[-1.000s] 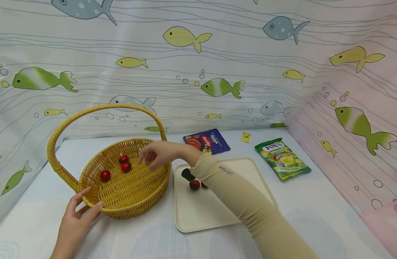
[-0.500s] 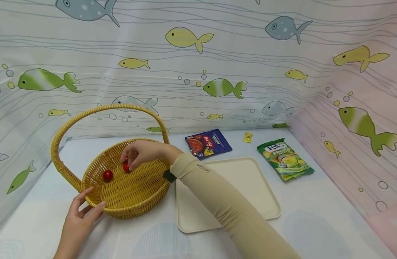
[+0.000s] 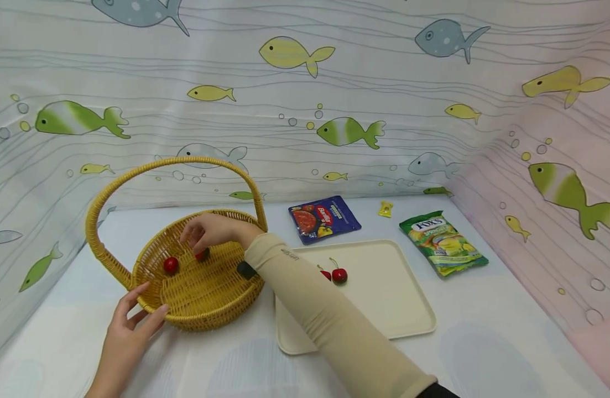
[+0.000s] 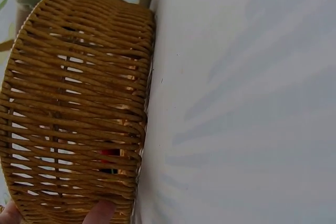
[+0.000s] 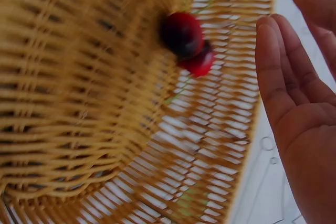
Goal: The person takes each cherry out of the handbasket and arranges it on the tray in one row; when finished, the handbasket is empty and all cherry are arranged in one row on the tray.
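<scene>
A yellow wicker basket (image 3: 205, 318) with a tall hoop handle stands on the left. My left hand (image 3: 128, 331) holds its near-left rim, with fingertips (image 4: 100, 213) against the outer weave. Over the basket's interior hovers my right hand (image 3: 212, 229), fingers loosely extended and nothing between them. In the right wrist view that hand (image 5: 302, 98) is beside three cherries, a dark red cherry (image 5: 181, 34) among them. The head view shows one cherry (image 3: 171, 265) uncovered and another cherry (image 3: 202, 255) partly under the hand.
Right of the basket lies a cream tray (image 3: 384, 309), with a stemmed cherry (image 3: 339, 276) and another cherry (image 3: 326, 274) partly behind the right sleeve (image 3: 324, 315). Behind are a blue Barilla pouch (image 3: 324, 219), a small yellow wrapped sweet (image 3: 386, 209) and a green Fox's bag (image 3: 443, 243).
My right hand has moved left, farther over the basket. The sleeve now leaves two cherries on the tray in sight. My left hand keeps its place on the rim.
</scene>
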Demonstrator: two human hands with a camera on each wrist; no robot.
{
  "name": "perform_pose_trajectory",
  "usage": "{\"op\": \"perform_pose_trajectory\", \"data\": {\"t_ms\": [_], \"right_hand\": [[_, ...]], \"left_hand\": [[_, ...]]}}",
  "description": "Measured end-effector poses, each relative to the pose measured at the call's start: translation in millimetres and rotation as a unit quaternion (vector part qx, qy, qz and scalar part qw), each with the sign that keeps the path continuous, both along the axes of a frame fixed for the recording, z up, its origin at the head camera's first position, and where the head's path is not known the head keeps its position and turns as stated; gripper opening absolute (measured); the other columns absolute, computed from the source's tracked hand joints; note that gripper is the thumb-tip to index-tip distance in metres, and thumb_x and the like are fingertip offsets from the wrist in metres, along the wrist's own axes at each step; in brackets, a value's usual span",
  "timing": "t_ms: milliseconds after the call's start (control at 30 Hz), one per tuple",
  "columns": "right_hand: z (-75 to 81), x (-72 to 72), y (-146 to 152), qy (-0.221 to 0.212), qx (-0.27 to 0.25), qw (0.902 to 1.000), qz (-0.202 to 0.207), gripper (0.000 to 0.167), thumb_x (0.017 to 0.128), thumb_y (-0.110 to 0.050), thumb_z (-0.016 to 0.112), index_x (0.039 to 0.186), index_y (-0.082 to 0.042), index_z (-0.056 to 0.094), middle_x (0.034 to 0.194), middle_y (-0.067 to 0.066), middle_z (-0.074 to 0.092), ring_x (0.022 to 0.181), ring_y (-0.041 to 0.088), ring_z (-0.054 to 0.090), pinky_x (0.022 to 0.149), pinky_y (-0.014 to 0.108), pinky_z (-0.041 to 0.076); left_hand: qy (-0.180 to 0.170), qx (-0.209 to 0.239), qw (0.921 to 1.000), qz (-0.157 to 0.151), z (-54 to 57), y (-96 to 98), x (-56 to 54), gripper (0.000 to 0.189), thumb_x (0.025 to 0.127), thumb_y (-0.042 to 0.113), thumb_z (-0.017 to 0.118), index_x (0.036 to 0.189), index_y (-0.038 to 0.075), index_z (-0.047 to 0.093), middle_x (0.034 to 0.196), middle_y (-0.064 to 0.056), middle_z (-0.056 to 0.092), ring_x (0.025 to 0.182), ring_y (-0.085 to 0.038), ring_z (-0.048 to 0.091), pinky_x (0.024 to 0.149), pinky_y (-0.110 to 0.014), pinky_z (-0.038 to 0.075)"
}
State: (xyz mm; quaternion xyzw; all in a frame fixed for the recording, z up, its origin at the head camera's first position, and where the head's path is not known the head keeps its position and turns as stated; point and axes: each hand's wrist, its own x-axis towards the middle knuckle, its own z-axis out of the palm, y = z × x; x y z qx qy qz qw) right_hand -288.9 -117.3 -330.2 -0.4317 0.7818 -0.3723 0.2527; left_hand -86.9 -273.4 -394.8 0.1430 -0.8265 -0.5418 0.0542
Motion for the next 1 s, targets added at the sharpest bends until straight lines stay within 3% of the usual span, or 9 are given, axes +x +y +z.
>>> {"op": "perform_pose_trajectory", "data": {"t_ms": [167,567,700,900,1000], "right_hand": [[-9.7,-7.7,2.3,0.014,0.041,0.9988,-0.024,0.03,0.084,-0.001,0.068,0.114,-0.005,0.063,0.104,0.006,0.062,0.089,0.006,0.055,0.071,0.015,0.046],[-22.4,-8.3,-0.8,0.074,0.118,0.9902,-0.008,0.036,0.084,0.001,0.067,0.118,-0.012,0.064,0.113,0.0,0.057,0.105,0.01,0.05,0.073,0.013,0.043],[-28.6,-10.0,-0.4,0.07,0.125,0.9897,-0.005,0.03,0.084,-0.003,0.068,0.112,-0.012,0.065,0.107,-0.001,0.057,0.099,0.009,0.052,0.072,0.016,0.044],[-28.1,-10.6,-4.6,0.068,0.133,0.9887,0.017,0.041,0.082,-0.001,0.07,0.12,-0.012,0.061,0.115,0.002,0.056,0.104,0.01,0.051,0.074,0.015,0.044],[-25.8,-8.9,-5.2,0.053,0.149,0.9869,0.032,0.038,0.081,0.001,0.07,0.117,-0.011,0.063,0.114,0.003,0.059,0.102,0.011,0.053,0.075,0.015,0.044]], "left_hand": [[0.007,0.001,1.0,-0.005,0.4,0.4,-0.4,0.071,0.092,0.027,0.061,0.148,0.013,0.019,0.148,-0.026,0.005,0.118,-0.04,0.032,0.067,-0.011,0.048],[0.006,0.015,0.9999,-0.005,0.3,1.0,1.7,0.072,0.091,0.029,0.062,0.148,0.014,0.019,0.149,-0.025,0.002,0.122,-0.044,0.029,0.067,-0.011,0.047],[0.006,0.015,0.9998,-0.007,-1.0,2.4,2.5,0.072,0.091,0.029,0.062,0.147,0.013,0.02,0.149,-0.025,0.002,0.122,-0.044,0.029,0.067,-0.011,0.047],[0.014,0.002,0.9998,-0.01,1.5,0.7,3.4,0.071,0.092,0.028,0.061,0.147,0.013,0.02,0.149,-0.024,0.005,0.121,-0.045,0.03,0.066,-0.01,0.046],[0.017,-0.002,0.9998,-0.012,2.9,-0.4,3.6,0.07,0.092,0.028,0.061,0.147,0.013,0.02,0.149,-0.024,0.006,0.121,-0.045,0.031,0.066,-0.01,0.045]]}}
